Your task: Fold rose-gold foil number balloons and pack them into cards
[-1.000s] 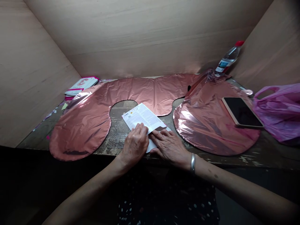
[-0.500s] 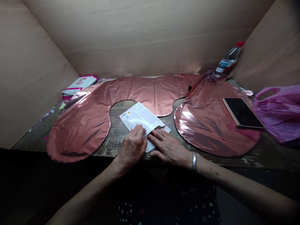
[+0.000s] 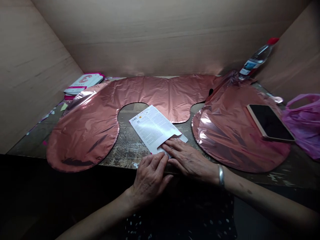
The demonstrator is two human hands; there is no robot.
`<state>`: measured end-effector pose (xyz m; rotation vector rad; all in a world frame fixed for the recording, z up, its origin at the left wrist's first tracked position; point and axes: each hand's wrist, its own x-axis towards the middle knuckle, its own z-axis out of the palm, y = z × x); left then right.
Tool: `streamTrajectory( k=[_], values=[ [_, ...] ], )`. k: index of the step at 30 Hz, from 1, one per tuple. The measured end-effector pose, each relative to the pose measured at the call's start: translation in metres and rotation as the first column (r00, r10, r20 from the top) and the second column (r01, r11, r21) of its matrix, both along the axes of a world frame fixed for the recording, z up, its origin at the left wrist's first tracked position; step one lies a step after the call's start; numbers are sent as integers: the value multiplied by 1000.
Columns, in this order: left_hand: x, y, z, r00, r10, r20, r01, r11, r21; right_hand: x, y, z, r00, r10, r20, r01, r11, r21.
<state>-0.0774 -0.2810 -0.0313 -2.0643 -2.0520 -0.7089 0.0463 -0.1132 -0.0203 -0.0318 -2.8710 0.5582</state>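
Head view: the near end of the card [image 3: 153, 128] is hidden under the fingers of both hands, and its print is too small to read. The right hand [image 3: 191, 160] lies flat and released, fingertips pressing the card's near right corner onto the tabletop [image 3: 127, 148]. The left hand [image 3: 150, 176] is loosely curled at the tabletop's front edge, fingertips touching the card's near edge; I cannot tell whether it pinches the card or only rests there. Both forearms run off the bottom of the picture.

The card lies flat just beyond the hands. Its long axis runs from the fingers away and to the left, with the barcode end farthest from them.

A pink foil balloon [image 3: 160, 93], deflated, curves round beyond the card, its lobes spreading left and right of the hands. A phone [image 3: 270, 122] lies face up on the lobe to the right of the right hand, with a purple bag [image 3: 306, 123] further right, cut off by the frame. A bottle [image 3: 257, 58] leans in the far right corner. Packets [image 3: 83, 82] lie far left of the left hand. The tabletop is scuffed and dark, boxed in by plywood walls [image 3: 160, 36].
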Motion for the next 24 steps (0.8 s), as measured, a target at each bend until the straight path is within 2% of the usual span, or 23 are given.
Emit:
streamTrajectory(
  k=[2, 5, 9, 14, 24],
  values=[
    [3, -1, -5, 998, 9, -56, -9, 1000, 3, 2, 3, 2, 1000, 24, 18, -24, 1000, 10],
    [3, 0, -11, 997, 1, -83, 5, 997, 79, -2, 4, 5, 998, 39, 42, -40, 999, 23],
    [2, 2, -14, 994, -8, -110, 26, 986, 164, -13, 0, 7, 998, 43, 42, -42, 999, -30],
    [1, 2, -15, 995, -7, -101, 23, 987, 160, -11, 3, 2, 992, 126, 11, -125, 991, -47],
    [0, -2, -18, 993, -19, -112, 36, 988, 151, -22, 9, 3, 991, 116, 65, -111, 991, -74]
  ],
)
